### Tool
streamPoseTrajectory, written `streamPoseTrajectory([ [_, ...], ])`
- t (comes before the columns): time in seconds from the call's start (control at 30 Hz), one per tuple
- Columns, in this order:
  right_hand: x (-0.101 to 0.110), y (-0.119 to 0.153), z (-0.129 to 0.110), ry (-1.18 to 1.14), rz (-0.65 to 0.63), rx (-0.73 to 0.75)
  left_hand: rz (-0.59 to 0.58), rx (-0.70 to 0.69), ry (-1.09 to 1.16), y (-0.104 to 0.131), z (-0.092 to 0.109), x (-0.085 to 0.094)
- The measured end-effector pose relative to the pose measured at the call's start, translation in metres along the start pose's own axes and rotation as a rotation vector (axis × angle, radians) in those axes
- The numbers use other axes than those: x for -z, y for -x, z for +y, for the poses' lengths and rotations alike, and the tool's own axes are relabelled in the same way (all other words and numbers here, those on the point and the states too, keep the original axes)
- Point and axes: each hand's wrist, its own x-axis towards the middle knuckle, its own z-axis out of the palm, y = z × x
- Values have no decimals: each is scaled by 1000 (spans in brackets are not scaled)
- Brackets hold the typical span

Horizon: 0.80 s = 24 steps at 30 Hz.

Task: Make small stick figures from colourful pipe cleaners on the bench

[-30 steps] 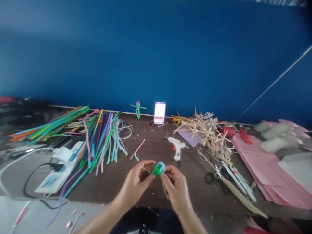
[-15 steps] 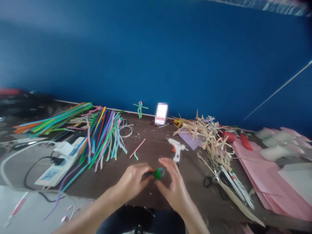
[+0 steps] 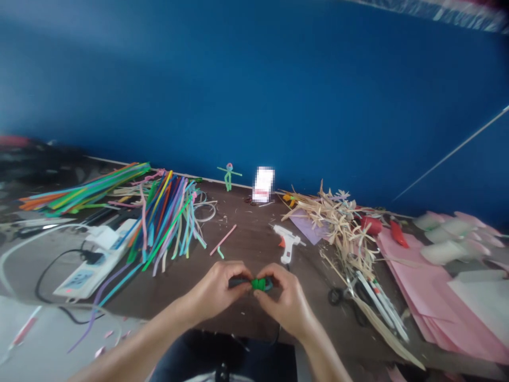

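Note:
Between my two hands, close to the front of the dark table, is a small green wound coil [image 3: 259, 284], which looks like a wrapped pipe cleaner. My left hand [image 3: 217, 291] pinches its left side, and a dark rod-like piece [image 3: 237, 283] shows inside that grip. My right hand [image 3: 289, 303] closes thumb and finger on the coil's right side, where a bluish-grey loop [image 3: 269, 285] is partly covered by the fingers. Beyond the hands lie a pink pipe cleaner piece [image 3: 223, 240] and a short green piece [image 3: 220, 253].
Colourful pipe cleaners [image 3: 163, 217] and a power strip [image 3: 85, 278] lie left. At the back stand a green pipe-cleaner figure [image 3: 228, 178] and a blurred-out bright screen [image 3: 263, 184]. Rightward are a glue gun [image 3: 287, 241], dried straw flowers [image 3: 338, 223], scissors [image 3: 336, 295] and pink sheets [image 3: 417, 286].
My right hand has gone from spread fingers to pinching the green coil. My left hand keeps its hold. The view has shifted slightly.

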Motion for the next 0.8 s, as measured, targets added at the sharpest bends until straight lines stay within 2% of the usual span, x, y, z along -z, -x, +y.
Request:
streamPoseTrajectory([
  [0.27, 6, -1, -7, 19, -39, -11, -9, 25, 50, -1, 5, 0],
  [0.47, 10, 0, -13, 73, -12, 4, 9, 33, 63, -2, 6, 0],
  [0.8, 9, 2, -9, 45, -23, -6, 2, 81, 96, 1, -2, -3],
])
